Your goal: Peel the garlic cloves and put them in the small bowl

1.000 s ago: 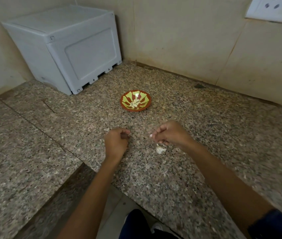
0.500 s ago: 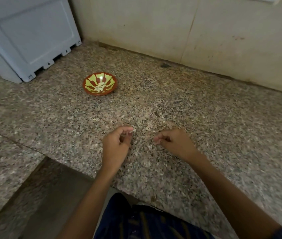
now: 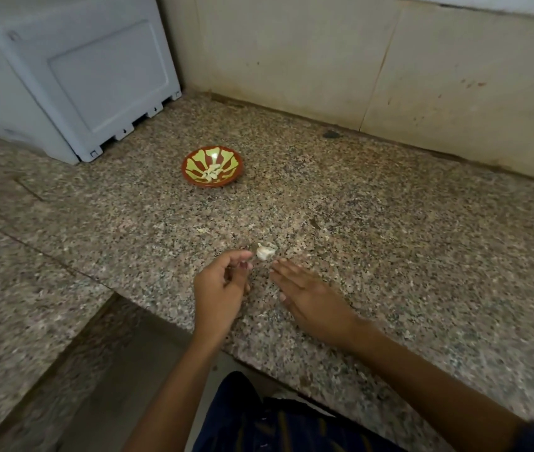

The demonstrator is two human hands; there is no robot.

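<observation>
**Garlic clove between two hands, ready for peeling**

A small, pale, papery-skinned garlic clove (image 3: 265, 252) lies on the speckled brown granite desk (image 3: 389, 243), just beyond the fingertips of both hands. The left hand (image 3: 221, 283) has its fingers curled inward, the tips close beside the clove; whether they touch it or pinch anything cannot be told. The right hand (image 3: 308, 296) lies flat with fingers straight and together, holding nothing, its tips pointing at the clove and just short of it.

Further back on the desk, well apart from the hands, sits a small round red-brown bowl with yellow-green petal stripes (image 3: 212, 167). A little heap of pale peeled cloves (image 3: 212, 172) rests in its centre. Behind and to the left stands a large pale grey plastic box (image 3: 73, 79), against a beige tiled wall (image 3: 291, 60).

The step in hand looks to be picking up another clove. The next move probably calls for pinching it, stripping the skin, then carrying it to the bowl.
</observation>
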